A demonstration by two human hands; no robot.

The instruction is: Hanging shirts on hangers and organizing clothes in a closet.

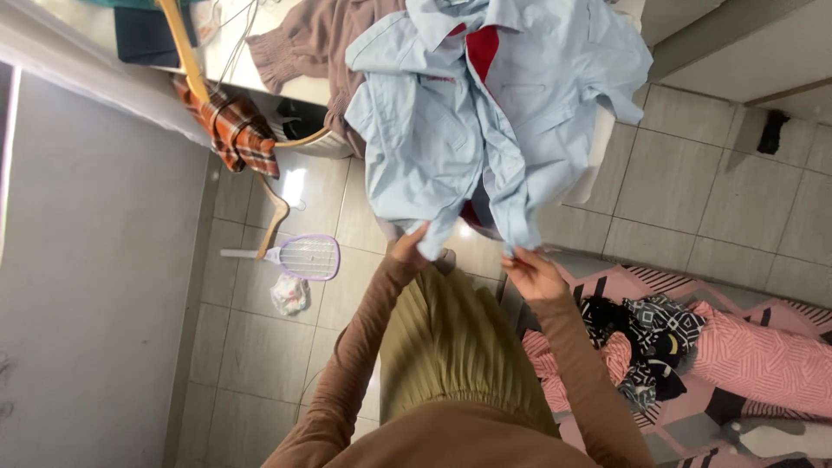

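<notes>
A light blue shirt (485, 113) with a red inner collar hangs over the edge of a white table (260, 61) in front of me. My left hand (409, 247) pinches the shirt's lower hem on the left. Beside it, my right hand (530, 270) grips the other hem corner. Both arms wear brown sleeves, and an olive pleated skirt (451, 347) shows below them.
A mauve garment (316, 39) lies on the table beside the shirt. An orange plaid cloth (234, 130) and wooden hangers (276, 217) hang off its edge. A purple racket-shaped swatter (299, 256) lies on the tiled floor. A pink patterned mattress (745, 347) with dark clothes sits at right.
</notes>
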